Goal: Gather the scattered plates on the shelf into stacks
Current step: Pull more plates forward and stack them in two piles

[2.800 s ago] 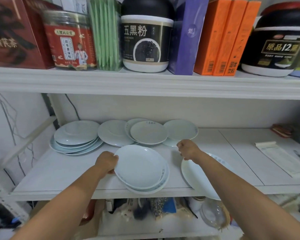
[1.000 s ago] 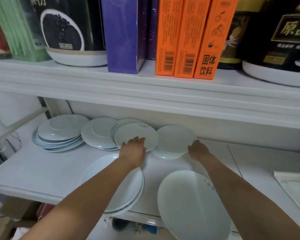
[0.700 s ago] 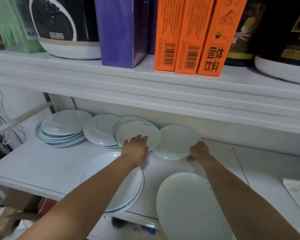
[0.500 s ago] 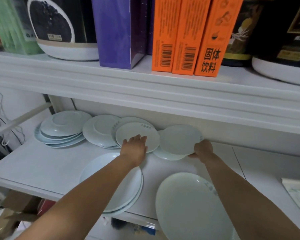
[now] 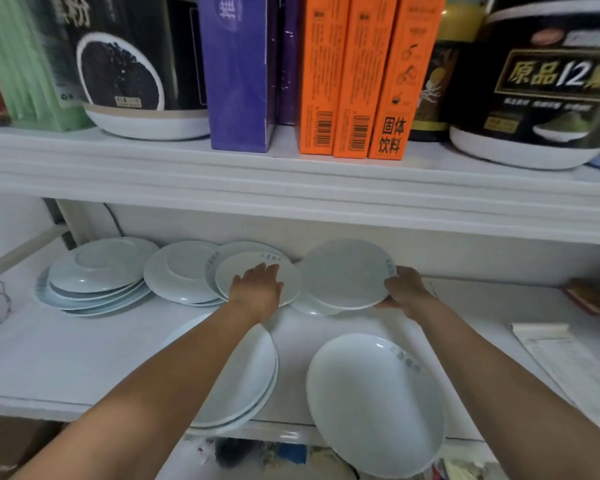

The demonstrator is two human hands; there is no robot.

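Observation:
Pale blue-white plates lie on the white lower shelf (image 5: 49,362). My right hand (image 5: 404,291) grips the right rim of a small plate (image 5: 343,273), tilted up off another small plate (image 5: 309,304) beneath it. My left hand (image 5: 257,289) rests flat, fingers together, on the near edge of a small plate (image 5: 253,271) that overlaps other plates (image 5: 181,271) at the back. A stack of larger plates (image 5: 94,275) sits at the back left. A short stack (image 5: 243,379) lies under my left forearm. One large plate (image 5: 371,400) overhangs the front edge.
The upper shelf (image 5: 291,181) hangs low over the plates, carrying jars (image 5: 541,84), a purple box (image 5: 239,71) and orange boxes (image 5: 354,74). A paper sheet (image 5: 561,358) lies on the shelf at the right, a small red object (image 5: 586,299) beyond it. Clutter shows below the shelf.
My right hand has taken hold of the right small plate and lifted its edge off the plate below. My left hand has stayed on the middle small plate.

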